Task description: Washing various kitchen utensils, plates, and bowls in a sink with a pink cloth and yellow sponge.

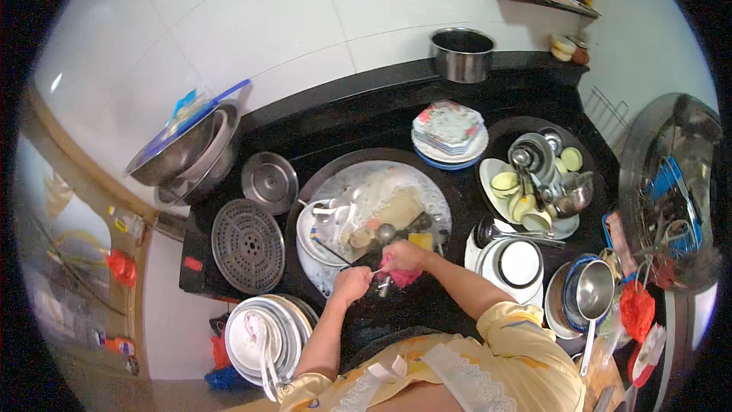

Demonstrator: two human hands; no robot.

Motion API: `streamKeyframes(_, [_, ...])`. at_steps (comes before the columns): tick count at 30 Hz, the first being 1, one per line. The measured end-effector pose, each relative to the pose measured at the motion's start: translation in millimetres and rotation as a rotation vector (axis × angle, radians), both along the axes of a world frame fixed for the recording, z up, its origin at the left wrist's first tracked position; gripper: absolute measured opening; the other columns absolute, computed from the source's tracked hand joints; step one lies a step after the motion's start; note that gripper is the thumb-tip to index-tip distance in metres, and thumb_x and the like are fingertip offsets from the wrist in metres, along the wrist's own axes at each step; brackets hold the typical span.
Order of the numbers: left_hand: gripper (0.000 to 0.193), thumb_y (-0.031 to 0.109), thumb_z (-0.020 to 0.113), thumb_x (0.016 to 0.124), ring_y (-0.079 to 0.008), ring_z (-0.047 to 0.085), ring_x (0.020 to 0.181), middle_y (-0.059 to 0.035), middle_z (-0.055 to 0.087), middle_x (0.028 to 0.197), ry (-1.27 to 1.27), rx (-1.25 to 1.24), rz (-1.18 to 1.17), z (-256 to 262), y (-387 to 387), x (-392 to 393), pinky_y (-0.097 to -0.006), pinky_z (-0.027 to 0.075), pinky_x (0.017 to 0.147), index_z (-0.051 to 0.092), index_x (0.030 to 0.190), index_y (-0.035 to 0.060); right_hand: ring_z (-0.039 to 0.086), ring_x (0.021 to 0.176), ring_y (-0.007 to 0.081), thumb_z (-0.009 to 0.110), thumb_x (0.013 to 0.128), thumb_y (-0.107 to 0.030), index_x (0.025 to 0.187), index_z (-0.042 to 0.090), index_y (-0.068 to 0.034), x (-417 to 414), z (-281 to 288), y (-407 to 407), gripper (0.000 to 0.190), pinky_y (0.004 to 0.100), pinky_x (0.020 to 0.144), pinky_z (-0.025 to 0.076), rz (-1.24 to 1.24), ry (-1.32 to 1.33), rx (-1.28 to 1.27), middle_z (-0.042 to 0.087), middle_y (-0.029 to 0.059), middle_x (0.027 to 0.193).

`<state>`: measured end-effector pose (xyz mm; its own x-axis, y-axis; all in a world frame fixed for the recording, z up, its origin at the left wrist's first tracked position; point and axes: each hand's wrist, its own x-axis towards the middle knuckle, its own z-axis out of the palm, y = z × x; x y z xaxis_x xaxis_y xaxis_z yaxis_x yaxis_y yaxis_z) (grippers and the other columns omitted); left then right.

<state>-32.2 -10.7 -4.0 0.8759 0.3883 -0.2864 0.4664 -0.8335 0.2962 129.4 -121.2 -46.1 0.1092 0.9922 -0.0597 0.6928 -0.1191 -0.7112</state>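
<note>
My left hand [353, 286] is closed on the end of a thin utensil, whose kind is too small to tell, at the near edge of a large round basin [366, 154]. My right hand [402, 256] presses a pink cloth [407, 277] around the same utensil. The basin holds sudsy water with white bowls [326, 229] at its left, a ladle [386, 232] and other ware in the middle. A yellow sponge [421, 240] lies just beyond my right hand. Below the cloth a metal fitting [385, 286] shows.
Stacked plates with spoons [251, 332] stand near left, beside a perforated steamer plate [248, 246]. Patterned plates [449, 126] sit behind the basin. At right are a tub of bowls and cups [534, 200], white dishes [520, 263] and a metal ladle [595, 292]. A steel pot [463, 63] stands behind.
</note>
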Motion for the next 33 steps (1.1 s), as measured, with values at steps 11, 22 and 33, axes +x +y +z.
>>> streamKeyframes(11, [0.016, -0.001, 0.045, 0.065, -0.0161, 0.055, 0.058, -0.0056, 0.06, 0.059, -0.618, -0.854, 0.61, -36.8, -44.3, 12.6, -0.0308, 0.041, 0.056, 0.06, 0.059, 0.002, 0.057, 0.062, 0.0135, 0.068, 0.072, -0.017, 0.086, 0.061, 0.002, -20.3, -7.2, 25.3, 0.025, 0.0281, 0.06, 0.047, -0.84, 0.478, 0.405, 0.062, 0.0099, 0.073])
streamKeyframes(22, [0.022, 0.021, 0.049, 0.079, -0.0384, 0.058, 0.078, -0.0213, 0.06, 0.08, -0.34, -0.134, 0.262, -9.9, -21.2, 26.5, -0.0465, 0.046, 0.071, 0.063, 0.077, 0.0038, 0.057, 0.066, 0.0135, 0.061, 0.079, -0.014, 0.09, 0.059, 0.001, -23.2, 5.1, 7.1, 0.018, 0.0282, 0.062, 0.048, -0.866, 1.066, 0.44, 0.061, 0.0061, 0.078])
streamKeyframes(33, [0.023, 0.023, 0.048, 0.082, -0.0367, 0.058, 0.081, -0.0194, 0.061, 0.082, -0.028, 0.012, 0.008, 43.2, 18.7, 28.8, -0.0443, 0.045, 0.072, 0.063, 0.081, 0.0049, 0.06, 0.071, 0.0244, 0.06, 0.075, -0.037, 0.09, 0.062, -0.002, 25.9, 17.5, 3.9, 0.038, 0.036, 0.068, 0.046, -0.268, 0.294, 0.122, 0.063, 0.016, 0.079])
